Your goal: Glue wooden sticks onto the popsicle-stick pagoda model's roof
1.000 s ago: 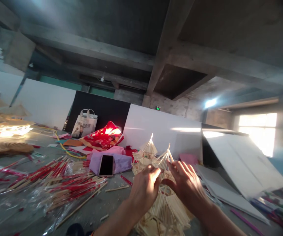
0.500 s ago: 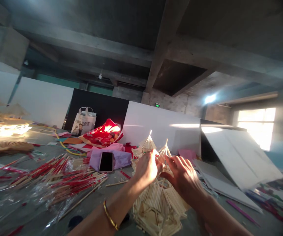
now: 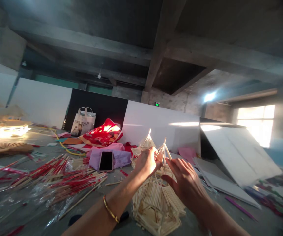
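Note:
A model pavilion [image 3: 158,209] built of thin pale wooden sticks stands in front of me, with slatted sides spreading toward the bottom. Above it rises a pointed stick roof [image 3: 164,151], its sticks meeting at a tip. My left hand [image 3: 146,161] is closed at the roof's left side, thumb and fingers pinching it. On the other side, my right hand [image 3: 186,175] has its fingers stretched out and thumb apart, with the index fingertip at the roof's right edge. Behind my left hand is another pointed stick roof [image 3: 147,141], partly hidden.
Red-wrapped stick bundles [image 3: 70,183] and clear plastic litter the left. A phone [image 3: 106,161] lies on purple cloth [image 3: 124,159]. Behind are a red bag [image 3: 104,132] and a white carrier bag [image 3: 84,121]. White boards [image 3: 242,150] lean at right, near a purple strip [image 3: 241,208].
My right thumb has drawn slightly away from the model, and the right hand's fingers are a little farther from the roof. The left hand keeps its pinch.

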### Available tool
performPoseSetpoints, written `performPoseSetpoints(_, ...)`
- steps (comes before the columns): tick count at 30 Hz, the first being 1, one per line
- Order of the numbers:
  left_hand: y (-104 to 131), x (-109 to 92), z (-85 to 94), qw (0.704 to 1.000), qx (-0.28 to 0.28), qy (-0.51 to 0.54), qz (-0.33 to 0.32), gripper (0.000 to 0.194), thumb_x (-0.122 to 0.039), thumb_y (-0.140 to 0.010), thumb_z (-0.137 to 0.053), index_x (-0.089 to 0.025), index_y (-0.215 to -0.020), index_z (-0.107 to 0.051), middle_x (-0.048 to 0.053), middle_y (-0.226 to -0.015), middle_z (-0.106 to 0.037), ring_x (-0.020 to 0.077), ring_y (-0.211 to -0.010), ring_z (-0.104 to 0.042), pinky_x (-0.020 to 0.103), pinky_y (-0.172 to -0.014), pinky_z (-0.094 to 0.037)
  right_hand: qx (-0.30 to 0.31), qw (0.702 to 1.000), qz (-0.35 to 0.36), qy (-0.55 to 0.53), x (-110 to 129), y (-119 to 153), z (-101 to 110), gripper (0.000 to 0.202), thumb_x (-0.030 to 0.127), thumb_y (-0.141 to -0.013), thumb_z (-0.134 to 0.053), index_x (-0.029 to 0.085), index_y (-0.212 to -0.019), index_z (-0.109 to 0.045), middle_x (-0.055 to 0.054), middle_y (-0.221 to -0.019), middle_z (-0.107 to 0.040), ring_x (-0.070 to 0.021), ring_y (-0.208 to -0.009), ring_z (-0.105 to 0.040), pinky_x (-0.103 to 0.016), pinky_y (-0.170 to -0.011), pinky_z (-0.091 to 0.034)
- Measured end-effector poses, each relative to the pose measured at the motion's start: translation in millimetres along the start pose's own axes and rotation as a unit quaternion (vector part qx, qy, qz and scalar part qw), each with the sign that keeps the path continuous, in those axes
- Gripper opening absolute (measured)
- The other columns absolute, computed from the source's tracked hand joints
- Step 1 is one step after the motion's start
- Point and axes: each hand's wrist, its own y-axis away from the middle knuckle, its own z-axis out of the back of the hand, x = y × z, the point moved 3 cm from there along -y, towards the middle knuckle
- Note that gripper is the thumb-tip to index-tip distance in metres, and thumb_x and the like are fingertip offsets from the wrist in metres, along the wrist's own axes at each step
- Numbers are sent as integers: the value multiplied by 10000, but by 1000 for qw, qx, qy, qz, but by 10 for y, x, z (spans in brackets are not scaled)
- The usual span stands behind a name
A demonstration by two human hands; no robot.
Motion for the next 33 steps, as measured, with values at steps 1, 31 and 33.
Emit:
performPoseSetpoints(1,-2,-7,5,1000,3,-6,5,394,-314,-626,-674,-228,-996,-570,8,-829,-680,187,-767,-628,265,-631,-435,-4,1000,2,-2,-2,8,3,505,259,-736,-716,116,-1165,-492,-83,-981,-536,-226,-859,-497,-405,-758,-462)
performPoseSetpoints(31,2,-106,45,999,15,-35,16,296,-262,-646,-615,-199,-934,-593,58,-834,-674,210,-803,-623,288,-656,-470,106,992,-41,-57,-35,-80,-32,364,293,-858,-504,180,-1205,-510,-45,-846,-488,-199,-772,-488,-371,-692,-460)
performPoseSetpoints(33,3,-112,47,999,18,-34,24,296,-273,-640,-627,-207,-926,-596,54,-838,-670,209,-809,-622,286,-651,-470,107,992,-42,-59,-32,-89,-25,356,289,-857,-504,178,-1196,-515,-45,-841,-489,-197,-768,-488,-368,-690,-457)
